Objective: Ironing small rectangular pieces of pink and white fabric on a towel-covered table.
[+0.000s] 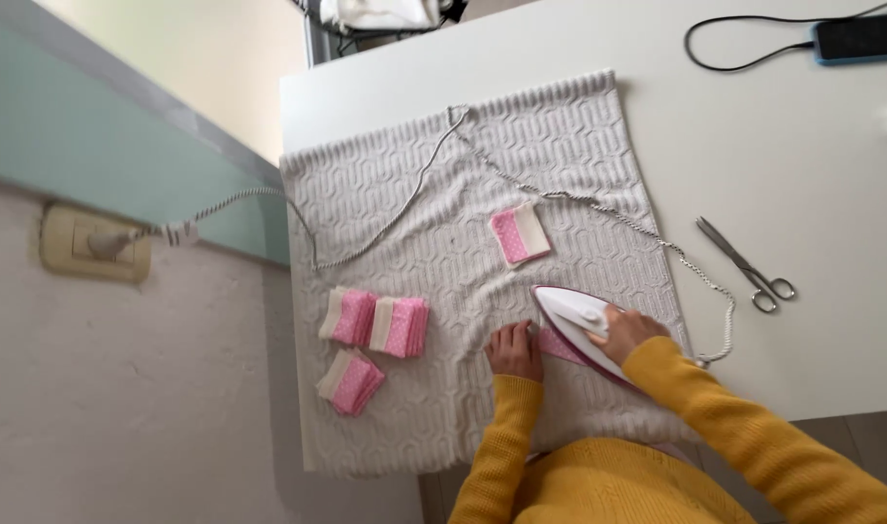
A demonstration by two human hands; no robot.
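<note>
Far left, a wall socket [94, 243] takes the plug of a braided cord [404, 199] that runs right across a grey knitted cloth [443, 408] spread on the white surface [802, 165]. Three stacks of pink-and-white fabric pieces [373, 328] lie at the cloth's left; one single folded piece [520, 235] lies farther off, mid-cloth. Left hand [514, 351], fingers curled down, presses a pink piece [557, 345] flat; most of it is hidden under the iron. Right hand [626, 333] wraps the handle of the white-and-purple iron [571, 318], fingers closed round it; the soleplate is out of sight. Scissors [747, 266] lie right of the cloth. A dark device [862, 39] with cable sits far right, cut off at the top edge.
</note>
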